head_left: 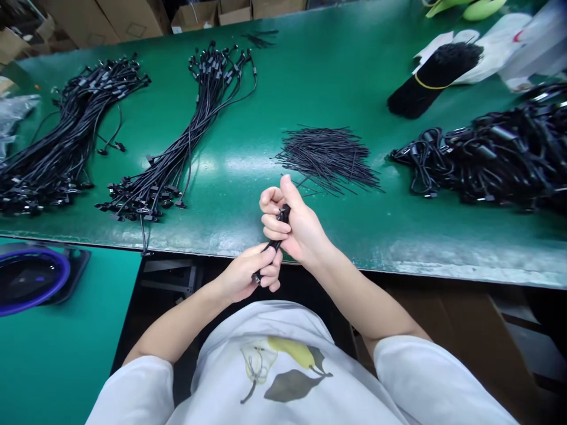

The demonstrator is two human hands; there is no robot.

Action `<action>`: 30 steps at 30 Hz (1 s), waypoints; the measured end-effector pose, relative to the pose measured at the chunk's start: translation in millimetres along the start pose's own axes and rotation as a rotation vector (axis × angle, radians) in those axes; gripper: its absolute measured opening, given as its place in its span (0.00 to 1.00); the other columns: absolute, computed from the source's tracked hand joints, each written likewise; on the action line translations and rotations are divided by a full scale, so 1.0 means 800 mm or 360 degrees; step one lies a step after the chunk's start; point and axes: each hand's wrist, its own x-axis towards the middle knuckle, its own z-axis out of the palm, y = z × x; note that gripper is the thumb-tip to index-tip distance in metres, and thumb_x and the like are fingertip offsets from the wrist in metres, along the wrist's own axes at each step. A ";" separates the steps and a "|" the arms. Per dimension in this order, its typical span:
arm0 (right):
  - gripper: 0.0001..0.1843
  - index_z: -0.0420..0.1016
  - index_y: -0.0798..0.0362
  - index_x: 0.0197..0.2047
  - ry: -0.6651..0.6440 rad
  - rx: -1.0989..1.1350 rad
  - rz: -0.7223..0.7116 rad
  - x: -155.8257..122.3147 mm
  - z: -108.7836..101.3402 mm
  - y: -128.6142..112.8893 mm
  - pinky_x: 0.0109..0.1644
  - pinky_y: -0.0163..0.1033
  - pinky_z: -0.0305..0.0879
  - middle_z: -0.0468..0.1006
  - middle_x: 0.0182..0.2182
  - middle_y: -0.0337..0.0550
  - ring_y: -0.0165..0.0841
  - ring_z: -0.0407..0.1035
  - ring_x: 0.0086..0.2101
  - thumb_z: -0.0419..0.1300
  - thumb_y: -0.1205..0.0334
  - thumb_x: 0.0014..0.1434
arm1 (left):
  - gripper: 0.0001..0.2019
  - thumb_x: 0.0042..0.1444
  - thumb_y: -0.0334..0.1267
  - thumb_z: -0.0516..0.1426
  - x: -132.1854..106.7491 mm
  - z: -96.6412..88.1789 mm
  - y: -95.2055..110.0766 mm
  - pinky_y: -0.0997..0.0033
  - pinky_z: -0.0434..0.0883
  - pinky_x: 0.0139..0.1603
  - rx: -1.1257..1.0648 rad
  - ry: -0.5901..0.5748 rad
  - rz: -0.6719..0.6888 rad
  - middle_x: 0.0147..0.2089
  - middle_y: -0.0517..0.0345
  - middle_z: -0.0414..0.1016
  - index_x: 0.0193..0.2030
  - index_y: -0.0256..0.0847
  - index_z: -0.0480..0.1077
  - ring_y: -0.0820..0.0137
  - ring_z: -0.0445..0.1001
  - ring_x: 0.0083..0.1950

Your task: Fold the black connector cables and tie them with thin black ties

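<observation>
Black cable (286, 213) lies within left hand (248, 270) and right hand (302, 227).

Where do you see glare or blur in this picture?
Head view: pale glare on the green table; head view, right edge: the coiled cables look smeared; head view, centre: the left hand and right hand look sharper, holding a black cable.

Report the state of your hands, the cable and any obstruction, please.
Left hand gripping folded black cable, nearer body; right hand gripping it farther out. Black twist ties piled just beyond, blocking neither.
</observation>
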 end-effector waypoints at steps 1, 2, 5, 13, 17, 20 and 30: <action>0.31 0.64 0.54 0.29 0.0005 0.0009 0.0020 0.002 -0.002 0.001 0.15 0.27 0.35 0.50 0.21 0.27 0.15 0.39 0.14 0.61 0.31 0.50 | 0.20 0.58 0.54 0.57 0.002 0.000 -0.002 0.75 0.66 0.26 0.0039 0.0040 0.0019 0.19 0.71 0.50 0.29 0.37 0.63 0.81 0.53 0.18; 0.31 0.65 0.54 0.29 0.0004 0.0012 0.0029 0.004 -0.004 0.003 0.15 0.27 0.36 0.50 0.21 0.27 0.16 0.39 0.14 0.62 0.31 0.50 | 0.22 0.60 0.57 0.55 0.003 0.000 -0.003 0.75 0.66 0.25 0.0066 0.0057 0.0026 0.19 0.71 0.50 0.29 0.37 0.64 0.80 0.53 0.18; 0.30 0.64 0.53 0.29 0.0028 -0.0037 -0.0034 0.008 -0.009 0.005 0.16 0.28 0.36 0.50 0.21 0.28 0.16 0.39 0.15 0.61 0.32 0.51 | 0.22 0.61 0.56 0.53 0.008 0.000 -0.004 0.75 0.67 0.27 0.0021 0.0078 0.0025 0.20 0.70 0.51 0.31 0.35 0.67 0.81 0.54 0.19; 0.10 0.74 0.47 0.41 -0.0112 -0.1761 -0.1145 -0.023 -0.047 -0.028 0.49 0.45 0.66 0.73 0.36 0.41 0.34 0.69 0.40 0.57 0.52 0.64 | 0.19 0.52 0.51 0.63 0.006 -0.012 0.013 0.83 0.51 0.19 0.0035 0.0312 -0.0009 0.21 0.71 0.50 0.31 0.36 0.65 0.83 0.46 0.19; 0.15 0.72 0.49 0.52 -0.0805 -0.2731 -0.1364 -0.049 -0.075 -0.016 0.53 0.48 0.61 0.76 0.39 0.43 0.35 0.68 0.42 0.50 0.68 0.65 | 0.22 0.54 0.57 0.58 0.005 -0.016 0.015 0.79 0.50 0.18 0.0416 0.0264 -0.0195 0.19 0.72 0.48 0.28 0.38 0.63 0.81 0.46 0.18; 0.13 0.72 0.57 0.42 -0.0865 -0.3251 -0.1585 -0.057 -0.086 -0.001 0.34 0.42 0.57 0.71 0.27 0.43 0.33 0.62 0.29 0.47 0.71 0.66 | 0.21 0.58 0.57 0.53 0.006 -0.012 0.012 0.76 0.54 0.20 0.0862 0.0184 -0.0239 0.19 0.70 0.52 0.28 0.39 0.63 0.78 0.51 0.18; 0.14 0.65 0.53 0.30 -0.0817 -0.3626 -0.1655 -0.047 -0.103 0.000 0.28 0.41 0.43 0.65 0.24 0.40 0.32 0.56 0.25 0.47 0.68 0.67 | 0.13 0.64 0.44 0.49 0.017 -0.011 0.023 0.71 0.57 0.32 0.2055 0.0304 0.0186 0.28 0.61 0.66 0.30 0.42 0.64 0.70 0.62 0.29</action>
